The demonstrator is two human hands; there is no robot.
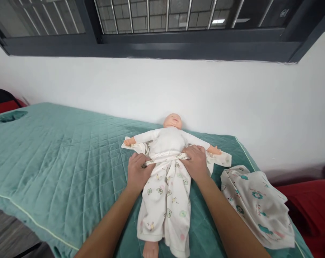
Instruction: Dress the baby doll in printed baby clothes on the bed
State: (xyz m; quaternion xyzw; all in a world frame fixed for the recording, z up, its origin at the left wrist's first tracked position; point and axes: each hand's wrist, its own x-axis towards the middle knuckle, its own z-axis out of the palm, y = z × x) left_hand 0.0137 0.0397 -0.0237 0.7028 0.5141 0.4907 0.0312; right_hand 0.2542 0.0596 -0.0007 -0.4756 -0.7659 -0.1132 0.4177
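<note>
A baby doll [171, 139] lies on its back with its arms spread, dressed in a white long-sleeved top. Printed baby trousers [166, 200] cover its legs, and one bare foot shows below the hem. My left hand [139, 171] grips the waistband at one side of the doll's waist. At the other side, my right hand [196, 162] pinches the same waistband. Beneath the doll's arms, a printed baby jacket [223, 158] lies spread out, partly hidden by the body and my hands.
A green quilted cover [71, 154] lies over the bed, with a hole near its far left end. To the right is a crumpled printed cloth [255, 206]. A red case [310, 208] stands beyond the right edge. Behind are a white wall [103, 86] and a barred window.
</note>
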